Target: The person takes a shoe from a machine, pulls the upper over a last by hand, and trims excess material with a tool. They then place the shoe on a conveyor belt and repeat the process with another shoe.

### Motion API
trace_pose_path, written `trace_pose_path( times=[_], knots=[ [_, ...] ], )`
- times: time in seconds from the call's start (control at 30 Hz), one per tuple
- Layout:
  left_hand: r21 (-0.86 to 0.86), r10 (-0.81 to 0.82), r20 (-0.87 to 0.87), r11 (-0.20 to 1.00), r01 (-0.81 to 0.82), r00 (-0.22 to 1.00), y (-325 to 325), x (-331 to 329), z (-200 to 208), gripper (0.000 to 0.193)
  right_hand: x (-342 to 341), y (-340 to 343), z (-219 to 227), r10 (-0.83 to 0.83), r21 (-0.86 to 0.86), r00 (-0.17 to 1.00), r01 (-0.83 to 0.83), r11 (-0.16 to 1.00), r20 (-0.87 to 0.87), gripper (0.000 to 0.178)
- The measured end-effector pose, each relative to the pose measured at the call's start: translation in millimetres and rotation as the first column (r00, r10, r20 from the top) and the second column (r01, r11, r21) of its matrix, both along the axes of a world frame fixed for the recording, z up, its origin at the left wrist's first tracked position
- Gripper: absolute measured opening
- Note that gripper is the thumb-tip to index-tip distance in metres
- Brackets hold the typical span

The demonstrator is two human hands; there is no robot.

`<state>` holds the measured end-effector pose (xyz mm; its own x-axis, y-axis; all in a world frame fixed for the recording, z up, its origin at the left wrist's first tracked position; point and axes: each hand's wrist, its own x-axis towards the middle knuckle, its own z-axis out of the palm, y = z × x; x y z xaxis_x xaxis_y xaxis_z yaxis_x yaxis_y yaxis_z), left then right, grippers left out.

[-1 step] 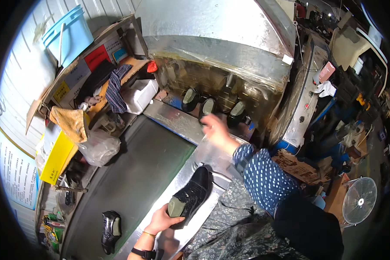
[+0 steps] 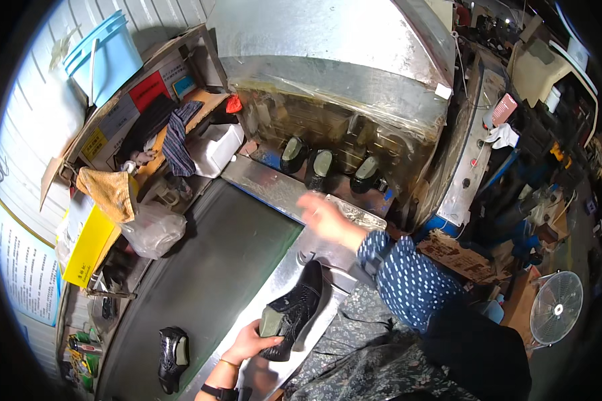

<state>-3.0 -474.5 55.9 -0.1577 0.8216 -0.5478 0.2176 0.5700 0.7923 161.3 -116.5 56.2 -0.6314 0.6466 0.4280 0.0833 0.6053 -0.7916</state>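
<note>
A black lace-up shoe (image 2: 306,301) with a grey-green last (image 2: 271,322) in its opening is in my left hand (image 2: 249,344). My fingers wrap round the heel end, and the toe points away from me. It is tilted over the shiny metal strip (image 2: 247,314). Beyond the toe, my right hand (image 2: 328,220) hovers with its fingers stretched out and slightly smeared; nothing shows in it. Past that hand, three dark shoes (image 2: 320,166) with similar lasts stand at the mouth of a metal hood. Another black shoe (image 2: 170,361) lies on the dark belt (image 2: 214,247) at the lower left.
The metal hood (image 2: 334,67), draped with clear plastic film, rises at the far side. To the left is a shelf with a blue bucket (image 2: 107,57), a tan cloth (image 2: 107,190) and a plastic bag (image 2: 155,230). A round fan (image 2: 556,309) stands at right.
My right hand has drawn back from the three shoes, toward me and slightly left. The shoe in my left hand has tipped a little, showing more of its side.
</note>
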Motion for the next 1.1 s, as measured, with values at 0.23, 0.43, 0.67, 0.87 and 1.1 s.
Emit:
trace_pose_path(
  times=[0.23,0.43,0.67,0.87,1.1],
  knots=[
    [-0.521,0.509,0.754,0.848,-0.092,0.415,-54,43,-25,0.052,143,-199,3,0.569,-0.109,0.802,-0.558,0.822,0.18,0.052],
    [-0.403,0.573,0.804,0.724,-0.56,0.161,7,135,-23,0.067,229,-251,-29,0.486,-0.424,0.816,-0.338,0.84,0.312,0.099],
    [0.056,0.296,0.767,0.853,-0.519,0.57,100,206,22,0.049,306,-257,27,-0.041,-0.926,0.976,-0.188,0.329,-0.213,0.089],
    [0.404,-0.37,0.207,0.876,0.265,0.906,58,194,22,0.032,444,-200,110,-0.463,-0.625,0.848,0.219,0.749,-0.257,0.081],
    [0.373,-0.452,-0.495,0.661,0.651,0.742,24,183,-20,0.033,588,-68,190,-0.97,0.207,0.095,0.968,0.143,0.226,0.08]
  ],
)
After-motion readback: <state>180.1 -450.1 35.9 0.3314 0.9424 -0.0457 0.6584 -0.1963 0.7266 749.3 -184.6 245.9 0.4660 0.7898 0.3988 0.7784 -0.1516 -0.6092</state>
